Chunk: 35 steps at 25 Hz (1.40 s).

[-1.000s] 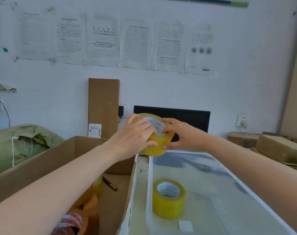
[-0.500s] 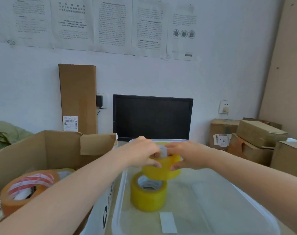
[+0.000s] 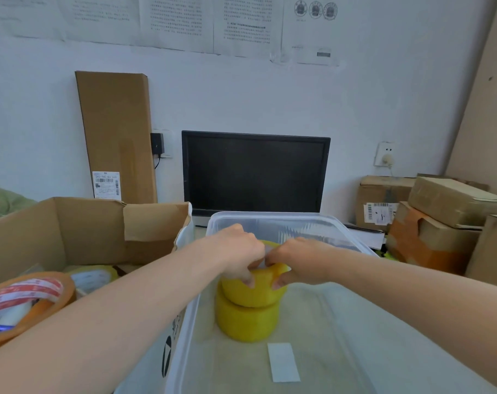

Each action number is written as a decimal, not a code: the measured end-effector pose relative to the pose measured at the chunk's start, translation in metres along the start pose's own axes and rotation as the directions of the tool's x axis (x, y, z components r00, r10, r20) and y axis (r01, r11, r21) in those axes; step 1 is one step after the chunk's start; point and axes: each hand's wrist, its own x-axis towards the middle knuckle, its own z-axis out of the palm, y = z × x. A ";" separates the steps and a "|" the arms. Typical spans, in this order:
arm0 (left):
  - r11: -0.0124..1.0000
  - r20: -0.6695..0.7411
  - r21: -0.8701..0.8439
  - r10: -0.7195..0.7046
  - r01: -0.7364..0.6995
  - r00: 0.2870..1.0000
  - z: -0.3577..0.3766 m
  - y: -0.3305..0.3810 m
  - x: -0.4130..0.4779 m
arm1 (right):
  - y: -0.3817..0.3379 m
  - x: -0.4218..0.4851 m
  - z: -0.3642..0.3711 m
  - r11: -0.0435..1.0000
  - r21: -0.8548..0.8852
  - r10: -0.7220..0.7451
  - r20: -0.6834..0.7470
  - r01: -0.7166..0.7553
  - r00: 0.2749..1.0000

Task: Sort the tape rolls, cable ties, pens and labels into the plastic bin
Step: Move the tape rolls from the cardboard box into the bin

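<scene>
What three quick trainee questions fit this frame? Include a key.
1. True or false: the upper yellow tape roll sits directly over the lower yellow tape roll inside the plastic bin.
2. Whose grip is on the upper yellow tape roll? A) left hand only B) right hand only C) both hands
3. Fill in: the red-and-white printed tape roll lies in the ____.
Key: 1 true; 2 C; 3 cardboard box.
</scene>
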 end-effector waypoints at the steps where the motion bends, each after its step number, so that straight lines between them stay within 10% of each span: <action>1: 1.000 0.010 0.004 -0.005 0.005 1.000 0.000 0.000 -0.001 | -0.002 0.001 0.001 1.000 0.006 0.002 -0.004 -0.002 1.000; 14: 0.981 0.097 0.009 -0.196 0.196 0.976 0.001 -0.001 -0.009 | -0.016 -0.009 -0.012 0.996 -0.089 0.030 0.065 -0.025 0.997; 21: 0.872 0.013 -0.395 -0.310 0.289 0.951 -0.033 -0.047 -0.071 | -0.036 -0.025 -0.070 0.998 -0.017 0.048 -0.180 -0.052 0.982; 27: 0.825 0.093 -0.376 -0.420 0.422 0.903 -0.039 -0.083 -0.151 | -0.098 0.004 -0.104 0.997 0.056 -0.027 -0.301 0.046 0.953; 35: 0.705 0.306 -0.379 -0.516 0.599 0.800 0.013 -0.131 -0.203 | -0.178 0.068 -0.122 0.977 -0.060 -0.211 -0.156 0.204 0.965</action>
